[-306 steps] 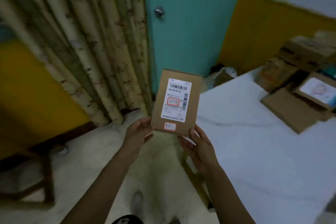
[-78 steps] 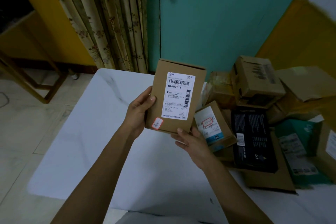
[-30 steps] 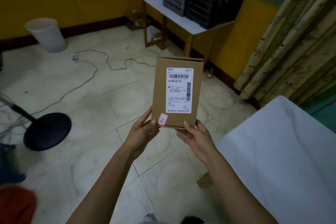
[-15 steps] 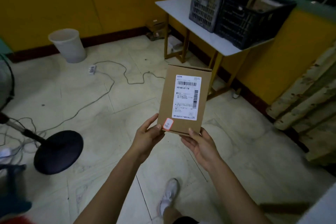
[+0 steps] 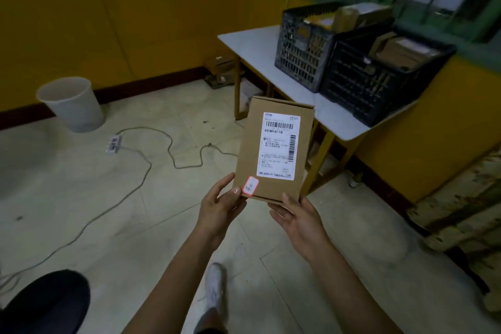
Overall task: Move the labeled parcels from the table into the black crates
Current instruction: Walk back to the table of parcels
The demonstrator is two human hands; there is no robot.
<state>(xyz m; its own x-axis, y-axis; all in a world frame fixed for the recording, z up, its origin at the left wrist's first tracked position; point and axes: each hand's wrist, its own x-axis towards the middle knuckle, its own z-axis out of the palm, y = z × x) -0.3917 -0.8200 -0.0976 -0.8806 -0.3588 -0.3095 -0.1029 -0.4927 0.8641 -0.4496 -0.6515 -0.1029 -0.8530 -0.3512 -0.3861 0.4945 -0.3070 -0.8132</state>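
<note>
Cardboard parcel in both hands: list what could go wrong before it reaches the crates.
1. The left hand and right hand hold the cardboard parcel only at its bottom edge; this grip may let it tip.
2. A cable lies across the floor left of the path; a step could catch it.
3. The far crate and near crate already hold boxes near their rims, so the parcel may perch and slide off.

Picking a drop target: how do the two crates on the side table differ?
The grey crate looks paler and dustier, the black crate darker. The grey crate's parcels poke above its rim; the black crate's sit about level. Both are lattice-walled, side by side, holding cardboard.
</note>
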